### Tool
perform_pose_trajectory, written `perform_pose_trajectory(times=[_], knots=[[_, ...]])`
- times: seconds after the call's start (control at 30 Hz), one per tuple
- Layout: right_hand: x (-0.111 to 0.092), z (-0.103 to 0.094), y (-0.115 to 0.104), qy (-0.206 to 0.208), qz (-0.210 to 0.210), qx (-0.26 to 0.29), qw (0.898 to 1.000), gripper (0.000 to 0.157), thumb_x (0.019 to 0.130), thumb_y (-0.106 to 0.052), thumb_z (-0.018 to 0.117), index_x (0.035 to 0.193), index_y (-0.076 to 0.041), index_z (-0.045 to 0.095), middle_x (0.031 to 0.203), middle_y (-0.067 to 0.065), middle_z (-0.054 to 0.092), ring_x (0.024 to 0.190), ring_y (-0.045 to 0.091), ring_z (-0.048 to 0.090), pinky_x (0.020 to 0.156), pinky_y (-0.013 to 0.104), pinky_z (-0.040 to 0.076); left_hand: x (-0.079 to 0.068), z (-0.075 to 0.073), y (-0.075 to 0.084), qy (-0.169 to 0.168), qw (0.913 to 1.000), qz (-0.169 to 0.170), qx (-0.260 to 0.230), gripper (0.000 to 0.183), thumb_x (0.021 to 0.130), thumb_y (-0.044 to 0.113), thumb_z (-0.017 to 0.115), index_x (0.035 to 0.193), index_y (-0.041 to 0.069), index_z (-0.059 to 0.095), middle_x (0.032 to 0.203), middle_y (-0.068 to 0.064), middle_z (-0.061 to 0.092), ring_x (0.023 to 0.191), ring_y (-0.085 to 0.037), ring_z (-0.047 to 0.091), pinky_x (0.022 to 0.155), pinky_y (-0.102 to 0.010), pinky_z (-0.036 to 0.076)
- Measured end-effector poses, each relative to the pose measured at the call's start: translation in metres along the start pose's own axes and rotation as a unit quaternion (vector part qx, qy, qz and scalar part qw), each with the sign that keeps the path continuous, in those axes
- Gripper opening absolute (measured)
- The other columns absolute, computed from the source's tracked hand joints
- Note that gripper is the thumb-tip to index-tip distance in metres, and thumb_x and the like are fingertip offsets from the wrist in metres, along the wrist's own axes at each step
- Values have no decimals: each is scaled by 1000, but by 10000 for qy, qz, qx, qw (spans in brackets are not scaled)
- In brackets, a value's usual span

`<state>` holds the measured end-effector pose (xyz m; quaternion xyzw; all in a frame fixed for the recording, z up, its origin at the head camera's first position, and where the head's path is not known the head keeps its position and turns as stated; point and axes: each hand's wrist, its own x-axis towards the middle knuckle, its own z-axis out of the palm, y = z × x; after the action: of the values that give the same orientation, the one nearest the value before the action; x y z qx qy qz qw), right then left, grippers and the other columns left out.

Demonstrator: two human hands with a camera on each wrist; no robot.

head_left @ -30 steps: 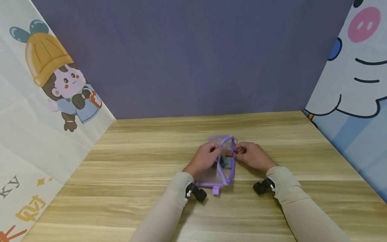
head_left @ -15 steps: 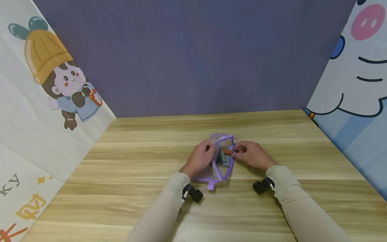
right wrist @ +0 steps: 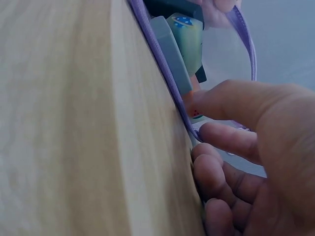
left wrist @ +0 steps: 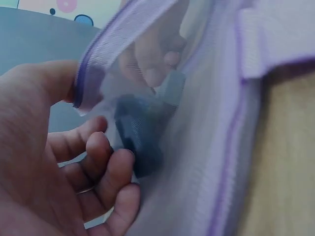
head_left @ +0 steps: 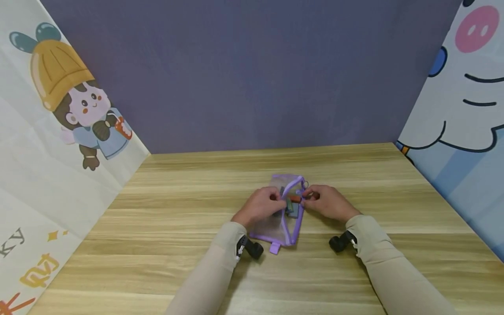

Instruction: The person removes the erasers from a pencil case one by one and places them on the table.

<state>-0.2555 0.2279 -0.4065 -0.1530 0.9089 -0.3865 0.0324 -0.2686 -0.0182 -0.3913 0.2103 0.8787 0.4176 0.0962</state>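
A see-through mesh zip pouch [head_left: 265, 227] with purple trim lies on the table, its zipped mouth spread apart. My left hand [head_left: 260, 204] pinches the left zipper edge between thumb and fingers. On the opposite side, my right hand [head_left: 328, 202] holds the right edge, with its thumb reaching just inside the mouth in the right wrist view. Small pieces sit within the pouch: an orange-red one [head_left: 294, 198], a grey block [right wrist: 170, 51] and a pale green block with a blue pattern [right wrist: 188, 46]. A dark piece [left wrist: 138, 132] shows through the mesh beside my left fingers.
The pouch stands on a wood-grain table [head_left: 177, 197]. A purple-grey panel [head_left: 252, 74] rises behind it, with cartoon-printed sheets at the left [head_left: 31, 175] and right [head_left: 472, 183]. A purple tab [head_left: 274, 248] sticks out from the pouch's near end.
My left hand first drew its edge leftward, widening the mouth, then came back a little right, so the mouth is narrower than half a second ago. My right hand has stayed nearly still.
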Motion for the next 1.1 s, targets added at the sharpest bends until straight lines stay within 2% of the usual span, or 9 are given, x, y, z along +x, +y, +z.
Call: perform_pose_trajectory(times=[0.1, 0.23, 0.37, 0.43, 0.6, 0.7, 0.83, 0.97, 1.1], knots=[[-1, -1, -1, -14, -20, 42, 10000, 26, 93, -26, 71, 113, -9, 70, 84, 3, 64, 67, 18, 54, 60, 34, 44, 1, 0, 1, -130, 9995, -132, -265, 19, 88, 30, 67, 75, 16, 63, 75, 1, 61, 68, -15, 53, 62, -30, 44], [-1, -2, -2, -16, 23, 88, 10000, 33, 93, -27, 72, 117, -6, 67, 84, 3, 64, 67, 18, 55, 61, 34, 44, 3, 2, 2, -118, 9967, -171, -785, 21, 90, 26, 62, 74, 13, 63, 73, -1, 61, 68, -15, 54, 66, -30, 46], [-1, -1, -2, -33, 19, 96, 9999, 35, 93, -26, 72, 120, -4, 65, 85, 3, 65, 68, 17, 56, 62, 35, 46, 5, 3, 1, 54, 9933, -174, -1145, 20, 90, 22, 58, 72, 13, 60, 69, 2, 57, 67, -14, 53, 65, -29, 45], [0, -1, -2, -19, -9, 79, 10000, 35, 92, -23, 72, 120, -3, 64, 84, 2, 65, 68, 17, 57, 63, 34, 46, 5, 4, 1, 220, 9927, -212, -1168, 22, 90, 22, 57, 71, 12, 59, 68, 3, 55, 66, -13, 51, 63, -28, 44], [0, 0, -2, 21, -19, -73, 10000, 35, 91, -17, 72, 120, -1, 63, 83, 2, 64, 68, 15, 57, 64, 33, 46, 5, 7, -1, 622, 9938, -297, -869, 32, 97, 31, 57, 71, 13, 58, 66, 3, 55, 63, -13, 50, 58, -28, 42], [1, 0, -3, 42, -23, -179, 9998, 35, 90, -16, 72, 120, -1, 63, 82, 1, 64, 69, 15, 57, 65, 33, 47, 4, 6, -2, 645, 9936, -415, -834, 33, 98, 35, 58, 73, 13, 60, 66, 1, 58, 61, -14, 53, 57, -28, 45], [2, 1, -4, 58, -45, -302, 9995, 37, 90, -16, 72, 121, 0, 62, 82, 1, 64, 70, 14, 57, 66, 33, 47, 4, 2, -4, 597, 9947, -486, -687, 27, 97, 31, 62, 77, 12, 65, 66, -1, 61, 60, -15, 58, 56, -30, 50], [2, 0, -5, 27, -47, -374, 9993, 40, 89, -16, 72, 124, 1, 60, 83, 1, 64, 71, 14, 57, 67, 33, 47, 4, -3, -4, 668, 9972, -335, 85, 21, 95, 30, 65, 79, 16, 67, 69, 2, 64, 63, -16, 60, 58, -31, 50], [1, 0, -6, -29, 48, -353, 9994, 41, 91, -16, 71, 126, 0, 59, 84, 2, 64, 71, 15, 57, 67, 33, 47, 5, -7, -4, 858, 9936, -268, 687, 15, 92, 31, 64, 84, 19, 68, 74, 5, 64, 67, -15, 58, 61, -31, 48]])
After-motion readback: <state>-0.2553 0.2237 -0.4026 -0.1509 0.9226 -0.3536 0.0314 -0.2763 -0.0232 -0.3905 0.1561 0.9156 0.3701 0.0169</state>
